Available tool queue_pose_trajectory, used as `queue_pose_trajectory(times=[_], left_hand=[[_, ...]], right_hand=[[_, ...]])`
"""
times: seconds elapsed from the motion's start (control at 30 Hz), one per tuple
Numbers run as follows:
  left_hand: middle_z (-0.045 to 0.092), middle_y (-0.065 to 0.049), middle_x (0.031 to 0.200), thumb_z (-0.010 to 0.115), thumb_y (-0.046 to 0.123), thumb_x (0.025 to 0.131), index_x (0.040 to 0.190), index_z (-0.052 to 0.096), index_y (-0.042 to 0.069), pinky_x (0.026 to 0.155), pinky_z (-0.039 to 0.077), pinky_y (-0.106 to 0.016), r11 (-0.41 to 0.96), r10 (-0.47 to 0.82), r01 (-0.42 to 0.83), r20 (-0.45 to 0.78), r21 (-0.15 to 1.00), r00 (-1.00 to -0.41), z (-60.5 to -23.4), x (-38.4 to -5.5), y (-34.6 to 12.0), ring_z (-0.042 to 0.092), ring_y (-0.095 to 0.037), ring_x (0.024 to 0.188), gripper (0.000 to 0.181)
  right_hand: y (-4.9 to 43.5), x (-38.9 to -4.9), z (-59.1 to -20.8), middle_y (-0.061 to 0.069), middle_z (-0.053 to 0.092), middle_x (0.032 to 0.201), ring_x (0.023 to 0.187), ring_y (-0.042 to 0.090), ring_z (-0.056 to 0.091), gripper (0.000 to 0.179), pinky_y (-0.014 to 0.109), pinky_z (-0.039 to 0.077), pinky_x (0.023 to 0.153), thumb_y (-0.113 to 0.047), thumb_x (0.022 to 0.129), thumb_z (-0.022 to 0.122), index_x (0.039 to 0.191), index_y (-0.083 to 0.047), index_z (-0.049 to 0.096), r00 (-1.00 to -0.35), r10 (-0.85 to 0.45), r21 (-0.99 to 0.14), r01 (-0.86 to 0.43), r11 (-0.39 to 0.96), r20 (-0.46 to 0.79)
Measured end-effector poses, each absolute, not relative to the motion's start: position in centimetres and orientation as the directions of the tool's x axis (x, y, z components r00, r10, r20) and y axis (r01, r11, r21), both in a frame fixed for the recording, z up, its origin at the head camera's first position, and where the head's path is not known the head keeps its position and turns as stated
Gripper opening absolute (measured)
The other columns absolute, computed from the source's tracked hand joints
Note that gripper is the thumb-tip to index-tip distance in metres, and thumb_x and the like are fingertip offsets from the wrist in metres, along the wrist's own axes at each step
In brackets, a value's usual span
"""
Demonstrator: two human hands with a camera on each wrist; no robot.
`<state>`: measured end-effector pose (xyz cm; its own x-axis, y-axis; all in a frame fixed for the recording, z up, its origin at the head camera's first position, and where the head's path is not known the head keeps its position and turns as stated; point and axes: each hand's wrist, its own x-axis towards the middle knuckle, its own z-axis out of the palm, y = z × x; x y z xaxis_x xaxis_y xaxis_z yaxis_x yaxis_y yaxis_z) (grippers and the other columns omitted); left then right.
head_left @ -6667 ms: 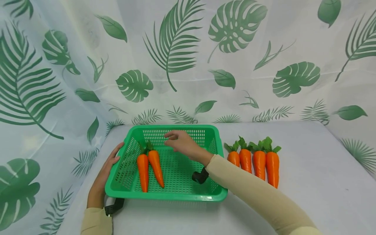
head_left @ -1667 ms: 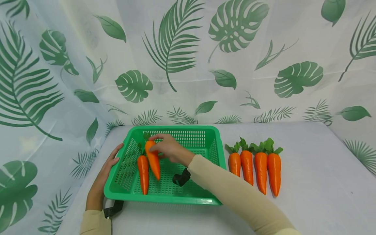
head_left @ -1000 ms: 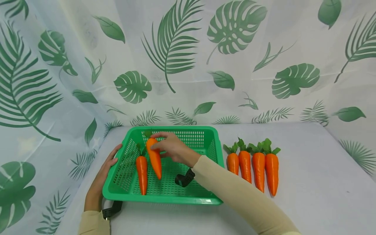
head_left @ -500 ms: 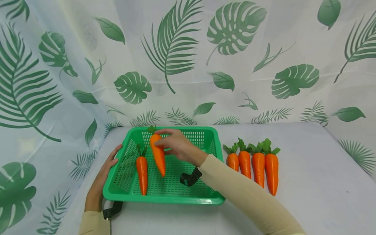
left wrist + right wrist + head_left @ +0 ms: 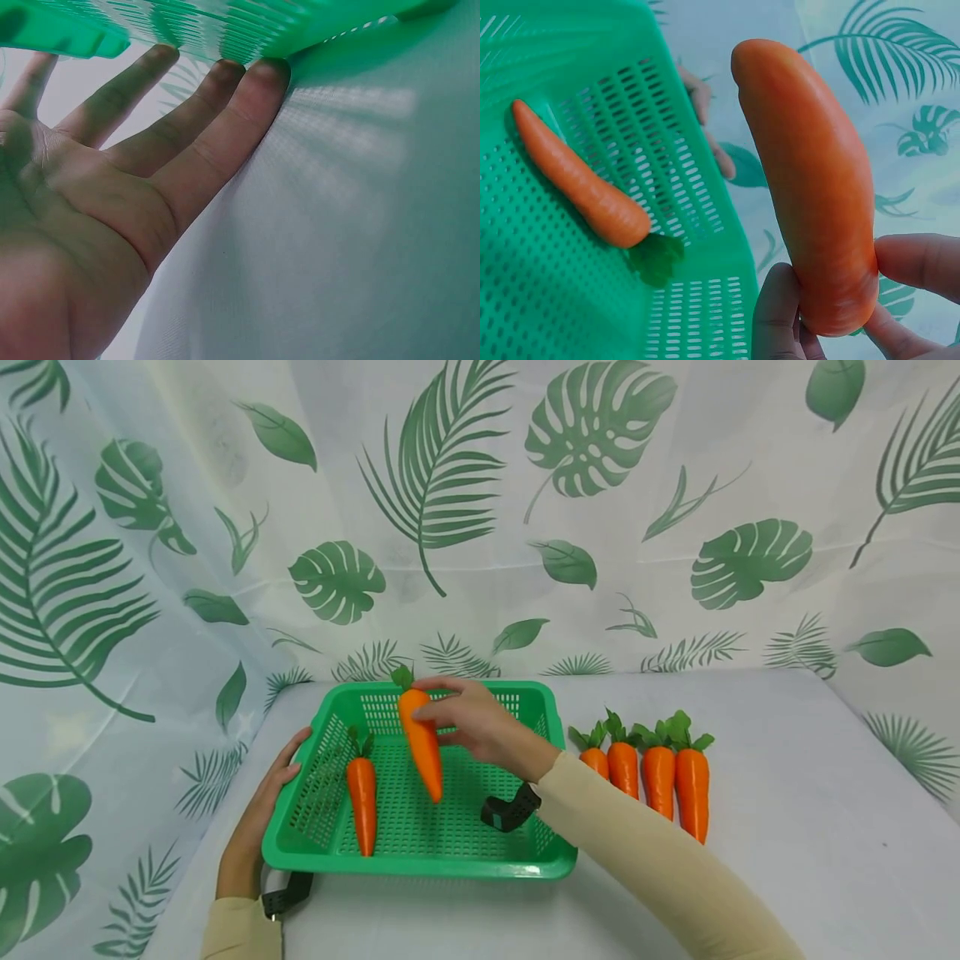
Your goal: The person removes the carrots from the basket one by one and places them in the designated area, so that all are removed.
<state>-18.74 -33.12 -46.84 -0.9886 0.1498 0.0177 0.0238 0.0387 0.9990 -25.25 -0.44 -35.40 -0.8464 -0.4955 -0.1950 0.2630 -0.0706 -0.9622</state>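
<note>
In the head view, my right hand (image 5: 474, 720) pinches an orange carrot (image 5: 422, 745) near its leafy top, holding it above the green basket (image 5: 450, 865) with its tip pointing down. The right wrist view shows thumb and fingers around the thick end of this carrot (image 5: 810, 187). A second carrot (image 5: 362, 806) lies in the basket's left part, leaves toward the back. My left hand (image 5: 273, 789) rests against the basket's left side. In the left wrist view its fingers are extended, with fingertips (image 5: 266, 75) touching the slotted wall (image 5: 225, 30) from outside.
Several carrots (image 5: 692, 789) lie side by side on the white table (image 5: 810, 827), right of the basket, partly hidden by my right sleeve (image 5: 645, 852). Behind stands a white curtain (image 5: 480, 610) with green leaf prints.
Earlier my right hand hovered over the basket with two carrots lying inside. It has gripped the right one, lifted it and carried it rightward. My left hand stays at the basket's side.
</note>
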Motion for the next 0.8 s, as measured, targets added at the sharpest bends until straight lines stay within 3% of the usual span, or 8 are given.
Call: queue_pose_trajectory(times=[0.17,0.57,0.8], left_hand=[[-0.007,-0.031,0.172,0.032,0.020,0.117,0.168,-0.004,-0.007,0.097,0.044,-0.014,0.062,0.161,0.089,0.078,0.994,-0.984,-47.2,-18.9,-33.3,0.048,0.013,0.124,0.068],[0.011,-0.027,0.164,0.033,0.018,0.115,0.169,0.002,-0.005,0.095,0.048,-0.017,0.022,0.144,0.111,0.107,0.994,-0.984,-47.4,-19.0,-33.3,0.054,0.008,0.121,0.067],[0.017,-0.016,0.164,0.032,0.025,0.118,0.172,0.001,0.003,0.097,0.049,-0.020,0.004,0.167,0.100,0.098,0.995,-0.981,-47.5,-18.5,-33.0,0.053,0.003,0.126,0.066]], right_hand=[[0.5,-25.0,-34.8,0.021,0.066,0.132,0.103,0.033,0.068,0.050,0.049,0.059,0.092,0.003,0.101,0.068,0.149,-0.002,0.060,-0.849,-0.495,-0.961,0.262,-0.090,-0.185],[3.0,-24.3,-33.9,0.021,0.064,0.134,0.105,0.032,0.065,0.049,0.049,0.056,0.095,0.000,0.101,0.066,0.150,-0.002,0.059,-0.856,-0.493,-0.964,0.241,-0.111,-0.157],[5.0,-24.2,-34.3,0.020,0.063,0.135,0.107,0.031,0.064,0.050,0.046,0.056,0.095,-0.003,0.102,0.065,0.152,-0.002,0.056,-0.861,-0.486,-0.965,0.235,-0.119,-0.150]])
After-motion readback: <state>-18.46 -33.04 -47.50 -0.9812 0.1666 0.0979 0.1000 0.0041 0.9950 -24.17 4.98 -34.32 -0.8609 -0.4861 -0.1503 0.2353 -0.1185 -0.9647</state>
